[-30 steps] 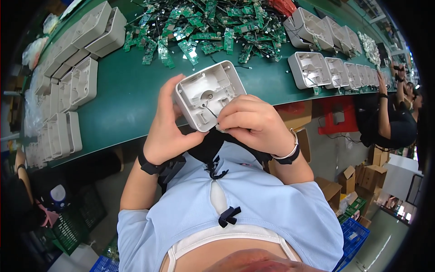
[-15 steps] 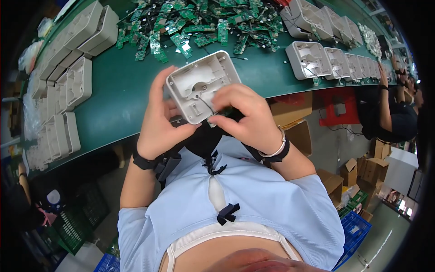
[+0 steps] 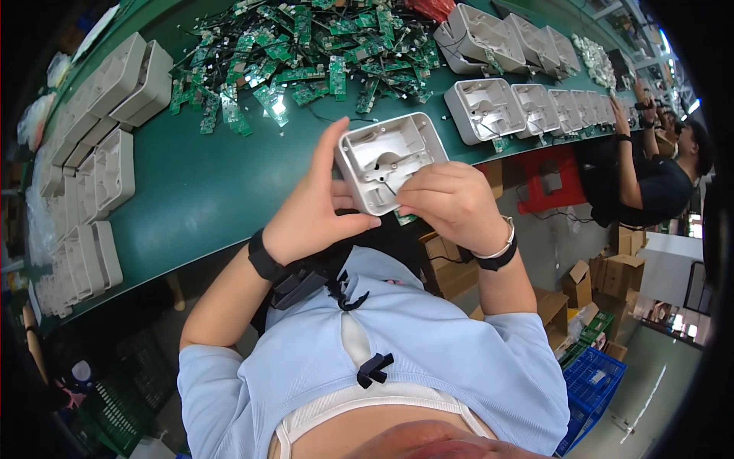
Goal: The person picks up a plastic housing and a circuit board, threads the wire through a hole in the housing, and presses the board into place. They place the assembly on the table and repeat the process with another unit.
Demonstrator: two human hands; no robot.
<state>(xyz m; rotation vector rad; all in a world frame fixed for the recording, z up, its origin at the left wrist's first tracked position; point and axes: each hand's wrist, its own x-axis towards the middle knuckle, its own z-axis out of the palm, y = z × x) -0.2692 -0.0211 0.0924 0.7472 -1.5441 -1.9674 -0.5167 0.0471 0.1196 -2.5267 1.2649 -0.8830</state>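
The left hand (image 3: 310,206) cups a pale grey plastic shell (image 3: 391,161) from the left side and from below, thumb laid along its near edge and a finger standing up along its far left corner, so the open hollow faces up toward the person. The right hand (image 3: 451,203) is bunched at the shell's near right corner, fingertips pinched close together over the hollow; they seem to work at a thin dark wire there, though whether anything is actually held between them cannot be told. The shell is held up in the air over the near edge of the green table (image 3: 199,191), close to the chest, which looks like a way to bring the small inner parts near the eyes while one hand steadies and the other picks. A black band sits on each wrist, and the right wrist also carries a thin bracelet.

Beyond the hands, a loose heap of green circuit boards (image 3: 306,53) covers the far middle of the table, within arm's reach. To the right of it, a row of open grey shells (image 3: 527,103) runs off toward the far right, hollows up like the one in hand. Along the left side more grey shells (image 3: 92,153) stand stacked in rows. At the far right another person (image 3: 650,176) in a dark top leans at the same table. Cardboard boxes (image 3: 619,260) and a blue crate (image 3: 592,382) sit on the floor at the right.
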